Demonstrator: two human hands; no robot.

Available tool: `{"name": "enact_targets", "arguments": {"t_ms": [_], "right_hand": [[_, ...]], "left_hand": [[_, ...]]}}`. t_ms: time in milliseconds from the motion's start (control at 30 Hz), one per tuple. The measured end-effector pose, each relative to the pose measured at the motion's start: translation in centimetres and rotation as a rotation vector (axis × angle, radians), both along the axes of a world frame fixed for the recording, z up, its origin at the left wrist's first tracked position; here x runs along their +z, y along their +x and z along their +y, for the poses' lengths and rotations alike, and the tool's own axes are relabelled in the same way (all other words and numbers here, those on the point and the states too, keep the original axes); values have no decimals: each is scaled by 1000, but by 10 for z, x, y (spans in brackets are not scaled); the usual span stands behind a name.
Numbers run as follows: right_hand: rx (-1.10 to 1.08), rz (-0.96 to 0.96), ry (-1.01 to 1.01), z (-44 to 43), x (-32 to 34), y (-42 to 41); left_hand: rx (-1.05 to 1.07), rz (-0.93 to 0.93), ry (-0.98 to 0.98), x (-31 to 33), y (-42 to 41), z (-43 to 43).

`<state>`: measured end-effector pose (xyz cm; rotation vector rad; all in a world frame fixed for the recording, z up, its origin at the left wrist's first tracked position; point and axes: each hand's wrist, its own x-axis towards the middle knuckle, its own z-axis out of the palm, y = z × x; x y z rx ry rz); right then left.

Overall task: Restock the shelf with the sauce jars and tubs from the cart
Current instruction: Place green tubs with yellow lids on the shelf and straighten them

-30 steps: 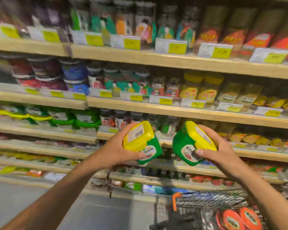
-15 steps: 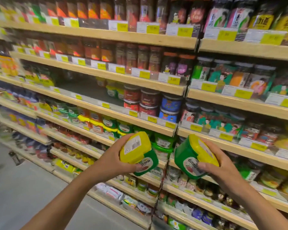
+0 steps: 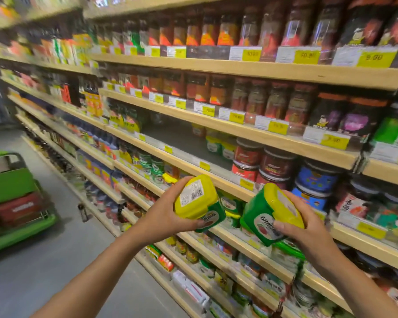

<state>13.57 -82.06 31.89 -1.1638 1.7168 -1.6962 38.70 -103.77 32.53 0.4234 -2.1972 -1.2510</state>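
Two green tubs held up in front of the shelving, one per hand.
The left tub [image 3: 197, 200], yellow lid and barcode label tilted toward the camera, is grasped by the left hand [image 3: 168, 216], with its fingers [image 3: 203, 223] clamped on the side. The right tub [image 3: 269, 216] is held at 3 o'clock of it, near but not touching, gripped by the right hand [image 3: 308, 230], thumb pressed on the label. A bare shelf [image 3: 179, 140] stretch is seen at 12 o'clock of the left tub, with red-lidded tubs [image 3: 248, 154] stocked at its 3 o'clock end. A green cart [image 3: 14, 203] is seen at 9 o'clock in the aisle.
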Motion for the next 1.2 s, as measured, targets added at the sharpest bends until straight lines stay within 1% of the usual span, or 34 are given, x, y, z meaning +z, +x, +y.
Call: {"name": "enact_targets", "arguments": {"t_ms": [167,333,567,667,733,867,1000,1200], "right_hand": [[29,-6,-42,-64,2,-20],[27,-22,-81,-128,5,-44],[28,-23,-105,-191,3,-58],[16,-28,-116,-213,3,-58],[-12,2,-114,-228,3,-56],[-114,54,-117,-258,4,-46],[-170,112,-80,-291,4,-27],[-172,203,68,-329,5,-3]], "left_hand": [[16,13,-4,7,-27,-58],[-16,-38,24,7,-57,-121],[-55,-77,56,0,-84,-179],[-124,-78,61,0,-95,-203],[-162,-83,55,-2,-102,-223],[-246,-113,56,-7,-110,-270],[-348,-157,5,-5,-110,-321],[-455,-222,-56,-4,-108,-377]]}}
